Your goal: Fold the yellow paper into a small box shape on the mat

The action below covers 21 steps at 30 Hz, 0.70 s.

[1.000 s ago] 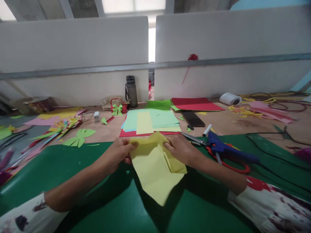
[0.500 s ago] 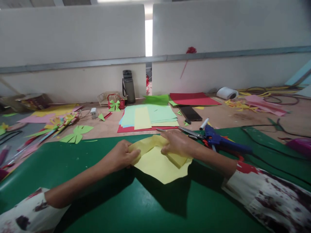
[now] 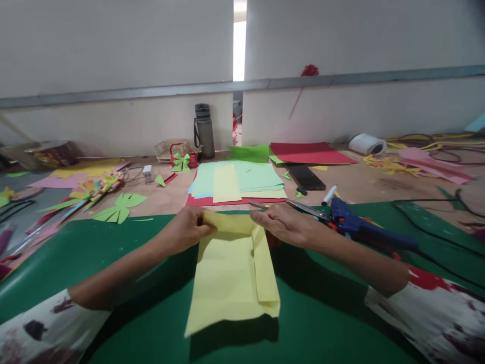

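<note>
A sheet of yellow paper [image 3: 225, 275] is held up over the green mat, its near edge raised and casting a shadow. Its far edge and right edge are folded inward as flaps. My left hand [image 3: 189, 227] pinches the far left corner between thumb and fingers. At the far right corner, where the two flaps meet, my right hand [image 3: 284, 225] grips the paper with the thumb on top. Some fingers of both hands are hidden behind the sheet. Just beyond the right hand lie scissors [image 3: 308, 210] and a blue glue gun [image 3: 364, 230].
The green mat [image 3: 151, 323] covers the near table. Behind it lie stacked pale green sheets [image 3: 261, 177], a phone [image 3: 305, 177] and a marker [image 3: 329, 195]. A dark bottle [image 3: 205, 132] stands by the wall. Cut green paper [image 3: 121, 207] lies left; a cable [image 3: 428, 230] runs right.
The yellow paper has turned and straightened, its near edge now closer to me. My right hand has moved from the right flap to the far right corner. The view has shifted slightly.
</note>
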### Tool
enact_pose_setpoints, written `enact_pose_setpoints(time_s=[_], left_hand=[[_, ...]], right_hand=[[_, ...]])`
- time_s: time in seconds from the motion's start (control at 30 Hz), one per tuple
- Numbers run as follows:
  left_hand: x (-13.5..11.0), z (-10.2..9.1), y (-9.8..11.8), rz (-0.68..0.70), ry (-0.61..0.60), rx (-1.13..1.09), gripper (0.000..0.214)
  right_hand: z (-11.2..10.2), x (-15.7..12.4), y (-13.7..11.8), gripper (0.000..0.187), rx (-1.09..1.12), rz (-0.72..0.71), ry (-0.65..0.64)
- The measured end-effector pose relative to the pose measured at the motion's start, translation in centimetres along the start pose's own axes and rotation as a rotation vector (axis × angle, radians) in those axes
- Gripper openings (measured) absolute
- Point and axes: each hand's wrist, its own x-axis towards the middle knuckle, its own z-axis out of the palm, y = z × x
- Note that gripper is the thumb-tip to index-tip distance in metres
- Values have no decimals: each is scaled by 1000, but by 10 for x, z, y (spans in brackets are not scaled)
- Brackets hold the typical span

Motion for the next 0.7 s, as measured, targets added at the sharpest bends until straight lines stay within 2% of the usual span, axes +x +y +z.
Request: enact_pose_setpoints(time_s=[0.13, 0.2, 0.3, 0.4, 0.47, 0.53, 0.7], left_hand=[[5, -3, 1, 40, -129, 10, 21], [10, -2, 5, 68, -201, 42, 19], [20, 6, 13, 99, -285, 56, 13], [29, 16, 21, 130, -298, 61, 15], [29, 16, 26, 151, -225, 64, 28], [23, 10, 27, 154, -70, 74, 42], [-11, -18, 20, 2, 335, 111, 43]], right_hand=[[-3, 1, -5, 55, -160, 5, 183], [-3, -1, -11, 43, -168, -20, 161], [1, -5, -23, 26, -135, -29, 45], [10, -9, -32, 16, -281, 20, 33], [14, -11, -33, 10, -375, 64, 81], [16, -12, -29, 8, -363, 85, 136], [16, -22, -13, 32, -183, 166, 279]])
